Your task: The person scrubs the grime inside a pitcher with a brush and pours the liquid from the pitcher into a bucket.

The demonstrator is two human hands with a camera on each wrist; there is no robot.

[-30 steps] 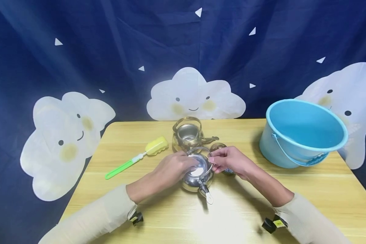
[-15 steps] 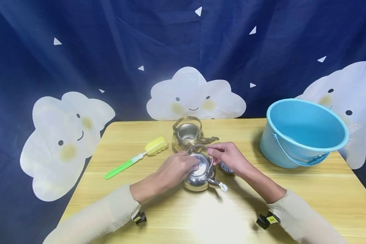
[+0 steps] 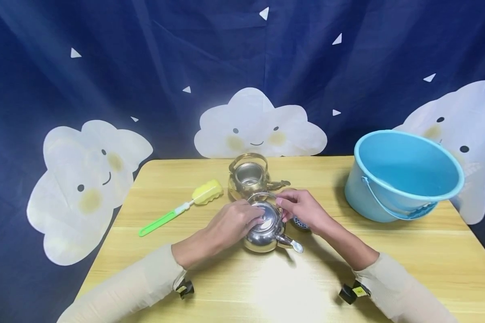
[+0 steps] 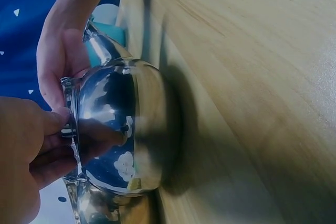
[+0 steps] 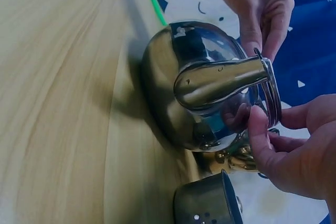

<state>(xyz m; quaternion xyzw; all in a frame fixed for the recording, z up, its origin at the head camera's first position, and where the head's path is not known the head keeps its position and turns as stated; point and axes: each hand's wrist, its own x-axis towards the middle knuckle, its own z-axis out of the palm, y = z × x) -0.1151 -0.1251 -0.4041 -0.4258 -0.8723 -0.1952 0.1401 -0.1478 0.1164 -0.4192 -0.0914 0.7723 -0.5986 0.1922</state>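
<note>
A shiny silver teapot (image 3: 262,242) stands near the middle of the table, its spout pointing toward the near right. My right hand (image 3: 307,210) pinches the right side of its arched handle (image 5: 272,95) between thumb and fingers. At the pot's top left, my left hand (image 3: 234,223) grips the rim, with the thumb and bent fingers at the edge in the left wrist view. Just behind sits a gold teapot (image 3: 236,187), lidless, its inside showing. A metal tea strainer (image 5: 202,200) with holes lies beside the silver pot, partly hidden by my right hand in the head view.
A bottle brush (image 3: 157,223) with a green handle and yellow sponge head lies to the left on the wooden table (image 3: 178,175). At the right stands a large blue bucket (image 3: 363,193). A dark blue cloud-patterned curtain (image 3: 165,58) hangs behind.
The silver teapot has turned so its spout swings to the right, mostly in the first half second. Both hands shift slightly with it, and the right keeps hold of the handle.
</note>
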